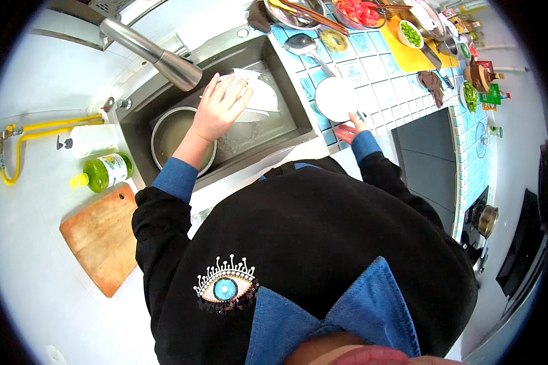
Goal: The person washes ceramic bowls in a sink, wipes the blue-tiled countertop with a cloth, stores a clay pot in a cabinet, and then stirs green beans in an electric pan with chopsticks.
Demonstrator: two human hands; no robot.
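My left hand (221,107) reaches over the sink (297,109) with its fingers at the near edge of a stack of white dishes (265,93); whether it grips one cannot be told. Below and left of that hand stands a round metal pot (162,137) holding cloudy water. At the right, my right hand (350,130) touches the lower rim of a small white dish (335,98) on the blue-and-white tiled counter; its grip is unclear. A metal ladle (301,44) lies just beyond that dish.
The faucet (176,68) hangs over the sink's far left. Soap bottles (105,172) and a wooden board (102,239) lie left. Behind the ladle are bowls, one with cut tomatoes (358,13), and chopsticks (317,17); a knife (431,55) rests on a yellow board (395,50).
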